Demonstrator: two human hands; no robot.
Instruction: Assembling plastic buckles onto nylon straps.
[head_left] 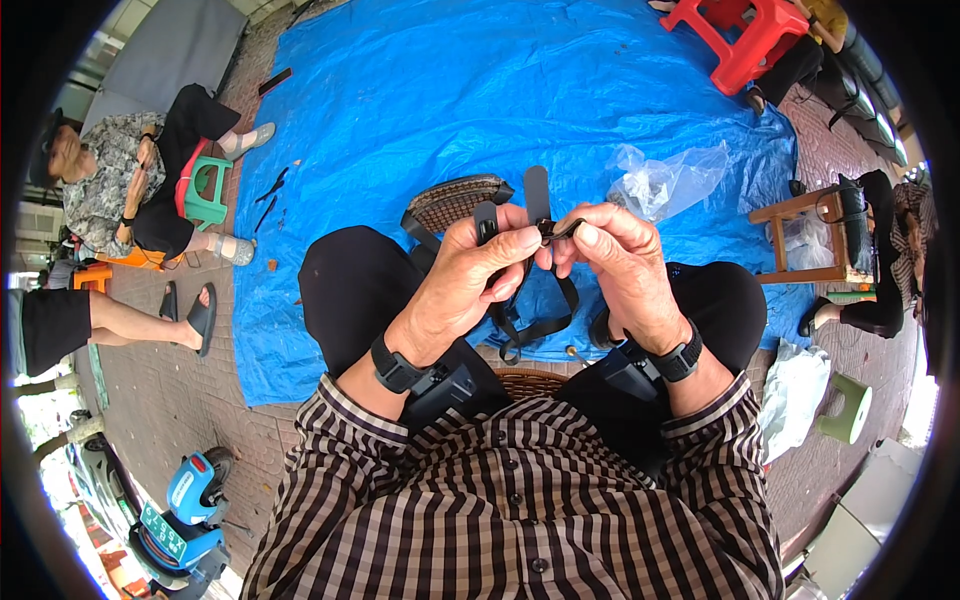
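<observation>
In front of my knees, both hands hold a black strap (537, 190) between thumbs and fingers. One rounded end of it stands up between the hands, and a small dark fitting sits near the fingertips. My left hand (470, 265) is closed, with another rounded black tab sticking up beside its index finger. My right hand (625, 262) pinches a short bent piece of the strap. A thin black band (562, 322) hangs in a loop below the hands. Just beyond my left hand lies a brown patterned bag (455, 205), partly hidden by the hand.
A blue tarp (400, 90) covers the ground ahead. On it are a clear plastic bag (668, 182) and dark tools (268, 196). People sit or stand at both sides. A red stool (738, 45), a wooden stool (800, 235) and a blue scooter (190, 500) are around.
</observation>
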